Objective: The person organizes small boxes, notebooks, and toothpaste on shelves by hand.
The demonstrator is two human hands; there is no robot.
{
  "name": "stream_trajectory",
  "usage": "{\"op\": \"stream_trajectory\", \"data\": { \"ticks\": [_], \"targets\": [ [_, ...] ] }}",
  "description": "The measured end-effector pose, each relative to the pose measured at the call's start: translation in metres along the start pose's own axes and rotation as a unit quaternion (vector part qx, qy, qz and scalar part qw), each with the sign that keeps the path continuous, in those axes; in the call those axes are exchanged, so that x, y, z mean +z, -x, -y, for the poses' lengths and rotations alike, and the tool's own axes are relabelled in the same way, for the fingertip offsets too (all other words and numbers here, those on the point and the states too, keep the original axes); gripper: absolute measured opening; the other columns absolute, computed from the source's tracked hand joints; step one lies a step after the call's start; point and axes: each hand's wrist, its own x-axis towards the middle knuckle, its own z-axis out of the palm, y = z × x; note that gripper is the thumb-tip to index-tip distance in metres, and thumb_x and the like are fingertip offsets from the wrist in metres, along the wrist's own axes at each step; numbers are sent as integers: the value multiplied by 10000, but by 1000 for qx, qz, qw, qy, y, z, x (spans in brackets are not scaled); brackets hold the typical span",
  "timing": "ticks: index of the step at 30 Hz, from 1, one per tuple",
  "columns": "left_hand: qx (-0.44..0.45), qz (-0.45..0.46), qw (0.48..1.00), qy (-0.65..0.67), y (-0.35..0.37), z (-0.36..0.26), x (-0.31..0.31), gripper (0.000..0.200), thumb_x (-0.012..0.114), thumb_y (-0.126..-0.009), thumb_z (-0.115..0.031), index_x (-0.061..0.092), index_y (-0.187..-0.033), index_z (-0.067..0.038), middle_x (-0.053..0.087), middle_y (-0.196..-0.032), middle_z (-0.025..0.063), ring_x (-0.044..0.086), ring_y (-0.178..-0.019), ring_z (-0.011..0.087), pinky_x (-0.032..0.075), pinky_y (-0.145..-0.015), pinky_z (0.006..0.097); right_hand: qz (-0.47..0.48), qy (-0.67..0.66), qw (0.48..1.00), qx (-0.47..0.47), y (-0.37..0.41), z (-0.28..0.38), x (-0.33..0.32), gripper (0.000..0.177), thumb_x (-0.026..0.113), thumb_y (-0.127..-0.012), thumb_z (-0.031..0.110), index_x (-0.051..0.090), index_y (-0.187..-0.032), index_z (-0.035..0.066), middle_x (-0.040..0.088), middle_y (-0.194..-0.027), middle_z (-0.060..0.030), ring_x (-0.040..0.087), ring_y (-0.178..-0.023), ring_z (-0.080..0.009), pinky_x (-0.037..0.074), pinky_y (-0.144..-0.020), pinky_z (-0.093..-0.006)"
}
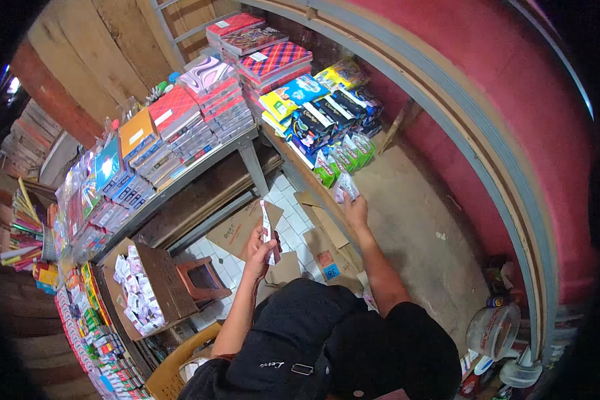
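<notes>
My left hand (259,250) is raised above the tiled floor, its fingers closed round a thin white-and-pink packet (267,223) that stands edge-on to me. Over the wooden counter at the right, my right hand (356,210) grips another small white-and-pink packet (345,187) by its lower end. That packet is right in front of a row of green packets (343,159) standing upright on the counter. Behind the green row sit dark blue and black packs (323,120).
Stacked notebooks (180,110) cover the table at the left. An open cardboard box (170,283) full of small white-and-pink packets (137,293) stands at lower left, beside a brown stool (203,280). Flattened cardboard (240,230) lies on the floor. A clear plastic jar (497,330) is at lower right.
</notes>
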Motion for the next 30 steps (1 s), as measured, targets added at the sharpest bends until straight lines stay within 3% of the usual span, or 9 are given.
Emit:
{"op": "stream_trajectory", "data": {
  "ticks": [2,5,11,14,17,23,26,29,30],
  "targets": [
    [0,-2,1000,4,0,2,-2,391,640,-792,-217,444,-1098,-74,572,-878,70,574,-752,170,481,-676,306,29,20,999,30,-2,-25,14,326,594,-905,265,645,-1067,-14,684,-898,-200,674,-838,-299,496,-737,-387],
    [-11,-2,1000,11,0,4,-5,395,636,-797,-203,431,-1108,-76,567,-856,61,572,-739,168,475,-663,302,8,-8,999,-35,3,-12,15,316,590,-909,250,646,-1053,-25,684,-887,-195,674,-818,-283,495,-728,-379],
    [-18,-1,1000,15,2,1,-3,386,628,-803,-176,428,-1118,-78,564,-860,57,569,-743,162,471,-665,295,-11,40,996,-76,-3,-26,23,315,588,-910,236,642,-1016,-56,686,-889,-198,676,-813,-263,499,-714,-362],
    [-17,1,1000,15,3,1,-4,389,628,-803,-166,428,-1125,-75,564,-868,56,568,-750,159,471,-667,292,-3,-12,998,-65,-1,-27,25,300,590,-904,221,641,-1022,-51,686,-893,-201,679,-817,-265,500,-711,-364],
    [-20,-6,1000,14,6,0,-4,391,627,-803,-160,428,-1127,-70,563,-874,54,567,-753,156,471,-669,289,15,32,999,-19,-4,-36,30,286,594,-897,203,639,-1030,-45,684,-894,-208,681,-821,-276,501,-712,-364],
    [-15,-5,1000,7,7,0,0,408,636,-804,-155,425,-1141,-64,555,-871,43,562,-752,142,469,-667,278,-23,28,996,-79,-3,-30,33,274,604,-886,191,638,-1013,-50,676,-864,-215,681,-821,-277,500,-716,-366],
    [-4,1,1000,-6,3,6,0,443,652,-802,-113,412,-1170,-61,549,-876,35,555,-740,123,461,-641,262,47,54,997,-14,-2,-33,28,264,611,-871,124,610,-1065,-54,678,-946,-194,674,-897,-251,507,-774,-344],
    [-8,22,1000,-16,-3,12,-1,499,672,-800,-55,391,-1212,-61,548,-899,25,543,-727,92,441,-606,231,81,-139,987,6,-2,-53,36,300,584,-846,16,560,-1133,-69,650,-1074,-172,642,-1001,-223,501,-857,-319],
    [-14,27,999,-28,-4,11,3,508,677,-799,-57,388,-1218,-61,549,-913,22,537,-743,86,436,-618,224,91,-127,988,4,-1,-57,34,326,567,-841,-8,539,-1160,-74,629,-1115,-169,625,-1036,-220,495,-880,-317]
  ]
}}
